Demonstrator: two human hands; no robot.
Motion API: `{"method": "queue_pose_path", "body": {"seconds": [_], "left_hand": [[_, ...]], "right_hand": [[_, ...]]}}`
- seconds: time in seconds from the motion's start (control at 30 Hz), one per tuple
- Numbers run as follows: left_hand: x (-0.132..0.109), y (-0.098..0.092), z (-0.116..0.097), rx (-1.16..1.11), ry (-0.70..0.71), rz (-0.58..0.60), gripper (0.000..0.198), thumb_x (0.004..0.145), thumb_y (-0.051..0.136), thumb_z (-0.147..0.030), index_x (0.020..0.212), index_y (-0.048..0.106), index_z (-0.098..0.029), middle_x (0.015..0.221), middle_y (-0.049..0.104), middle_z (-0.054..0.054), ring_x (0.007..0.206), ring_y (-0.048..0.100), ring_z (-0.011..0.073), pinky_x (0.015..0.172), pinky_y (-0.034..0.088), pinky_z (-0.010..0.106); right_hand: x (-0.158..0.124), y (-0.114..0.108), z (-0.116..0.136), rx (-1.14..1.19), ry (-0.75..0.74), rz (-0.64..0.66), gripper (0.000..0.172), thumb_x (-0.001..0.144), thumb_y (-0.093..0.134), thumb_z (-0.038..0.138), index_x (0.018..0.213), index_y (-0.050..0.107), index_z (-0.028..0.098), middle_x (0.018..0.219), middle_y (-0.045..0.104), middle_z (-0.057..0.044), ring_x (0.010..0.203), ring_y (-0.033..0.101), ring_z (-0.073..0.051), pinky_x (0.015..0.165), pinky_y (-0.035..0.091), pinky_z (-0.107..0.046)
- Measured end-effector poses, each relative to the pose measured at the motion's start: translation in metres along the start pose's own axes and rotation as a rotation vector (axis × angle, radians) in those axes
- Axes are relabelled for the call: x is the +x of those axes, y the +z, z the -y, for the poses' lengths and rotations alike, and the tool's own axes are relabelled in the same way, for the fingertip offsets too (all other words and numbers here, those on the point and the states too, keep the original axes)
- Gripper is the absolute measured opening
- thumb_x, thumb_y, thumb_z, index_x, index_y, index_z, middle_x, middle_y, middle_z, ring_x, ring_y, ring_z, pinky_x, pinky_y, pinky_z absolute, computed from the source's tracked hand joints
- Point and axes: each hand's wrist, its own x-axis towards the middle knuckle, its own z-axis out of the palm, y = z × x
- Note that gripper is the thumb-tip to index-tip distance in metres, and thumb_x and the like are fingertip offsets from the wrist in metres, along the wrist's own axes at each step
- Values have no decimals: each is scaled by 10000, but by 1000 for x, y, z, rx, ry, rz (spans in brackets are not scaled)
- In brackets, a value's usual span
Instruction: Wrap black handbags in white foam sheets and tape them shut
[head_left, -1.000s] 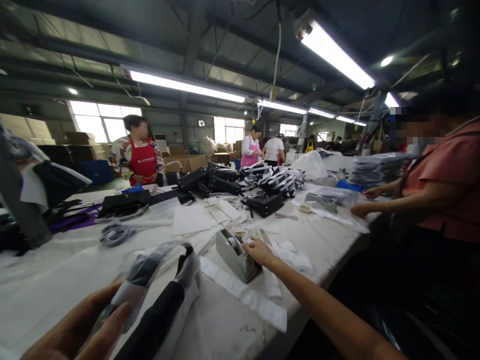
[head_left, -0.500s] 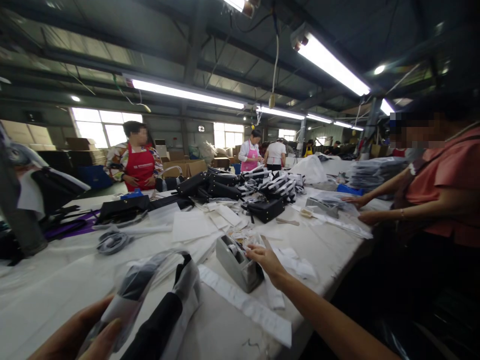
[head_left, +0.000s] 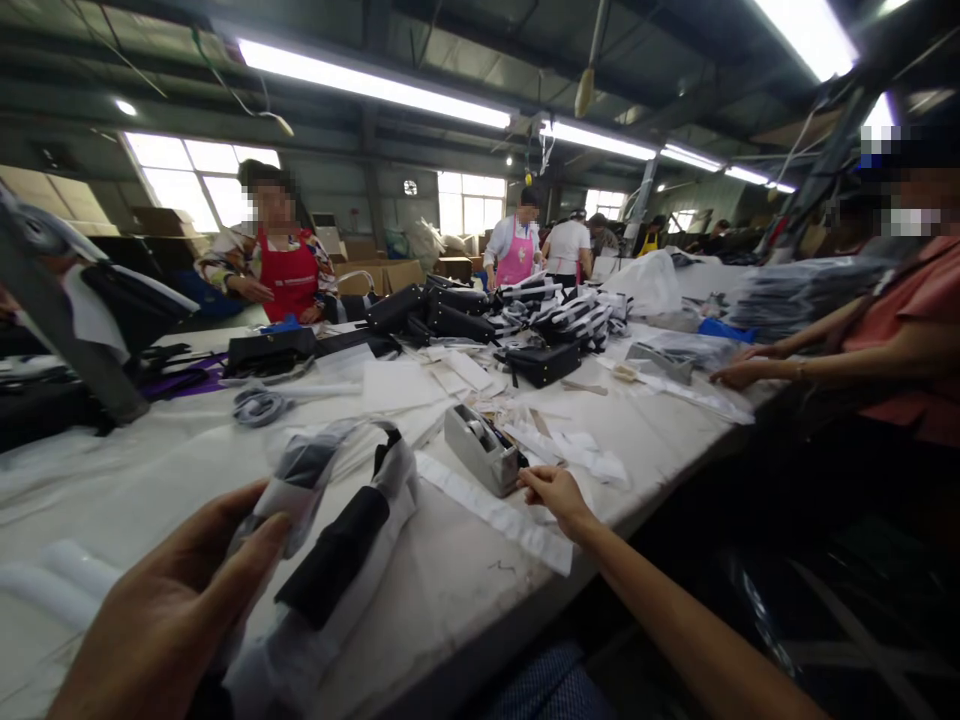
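Note:
My left hand is closed on a bag handle, thumb on top. The handle is dark and wrapped in white paper and clear film, and it bends over in a loop. Its other side, a black and white wrapped length, runs down toward me. My right hand pinches thumb and fingertips together at the front end of a grey tape dispenser, on what looks like the tape's end; the clear strip itself hardly shows. A long white paper strip lies between the two hands.
Black bags and wrapped handles are heaped across the white-covered table. White sheets and a coiled grey strap lie nearer. A co-worker's hands rest by a second dispenser at right. A person in a red apron stands opposite.
My right hand has drawn back from the top of the dispenser to just off its front end, fingers pinched. My left hand still holds the handle. The view has tilted down.

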Motion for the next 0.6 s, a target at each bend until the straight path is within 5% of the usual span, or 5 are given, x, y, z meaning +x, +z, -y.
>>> {"method": "queue_pose_path", "body": {"seconds": [0.17, 0.3, 0.6], "left_hand": [[-4, 2, -21, 0, -98, 22, 571, 691, 594, -703, 1104, 685, -320, 970, 762, -21, 909, 728, 282, 743, 631, 403], [-7, 1, -27, -14, -126, 26, 592, 656, 634, -687, 1081, 693, -280, 943, 765, 3, 873, 729, 265, 703, 629, 351], [-9, 12, -23, -74, -62, 122, 592, 751, 691, -577, 1193, 642, -186, 1037, 740, 45, 946, 685, 235, 859, 544, 315]], "right_hand": [[0, -2, -12, -39, -12, -65, 393, 581, 818, 500, 616, 683, 132, 614, 676, -61, 455, 529, -103, 460, 481, -234], [-19, -2, -4, -76, -112, -91, 437, 639, 770, 557, 755, 728, 138, 706, 708, -72, 515, 555, -121, 495, 477, -239], [-93, 63, 78, -117, -571, 202, 229, 856, 696, 407, 908, 759, 193, 806, 725, -61, 643, 640, -163, 630, 553, -299]]}}
